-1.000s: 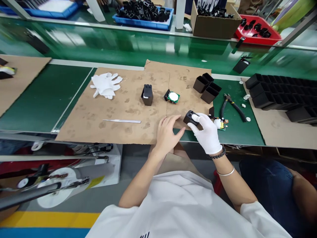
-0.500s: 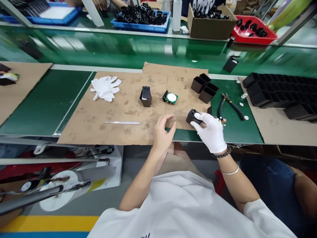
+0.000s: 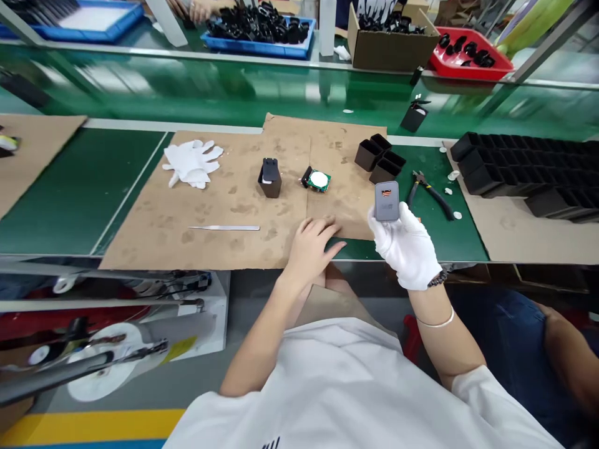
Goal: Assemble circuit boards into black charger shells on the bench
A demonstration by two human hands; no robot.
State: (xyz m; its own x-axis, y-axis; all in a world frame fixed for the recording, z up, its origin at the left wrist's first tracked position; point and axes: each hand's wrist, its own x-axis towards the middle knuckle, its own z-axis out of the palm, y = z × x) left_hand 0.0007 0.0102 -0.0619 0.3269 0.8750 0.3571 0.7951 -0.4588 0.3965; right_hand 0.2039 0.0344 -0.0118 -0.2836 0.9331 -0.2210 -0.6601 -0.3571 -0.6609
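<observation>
My right hand point(image 3: 406, 246), in a white glove, holds up a dark charger block point(image 3: 387, 201); its end face with an orange-lined port is turned towards me. Bare, with fingers apart, my left hand point(image 3: 314, 244) rests at the front of the cardboard sheet point(image 3: 224, 193). Beyond it lies a small green circuit board point(image 3: 320, 180) with a white round top. A second black charger block point(image 3: 270, 178), prongs up, stands to the left. Tweezers point(image 3: 224, 227) lie flat on the cardboard. Behind the held block are several open black housings point(image 3: 380, 156) and cutting pliers point(image 3: 429, 190).
A white glove point(image 3: 193, 162) lies at the cardboard's left. Rows of black housings point(image 3: 528, 165) fill the right side. Across the green belt point(image 3: 224, 93) stand a blue tray point(image 3: 299, 50), a cardboard box point(image 3: 388, 50) and a red tray point(image 3: 472, 70), all with black parts.
My right hand has lifted the charger block off the table and turned its port face towards me. My left hand has moved slightly right and flattened towards the cardboard.
</observation>
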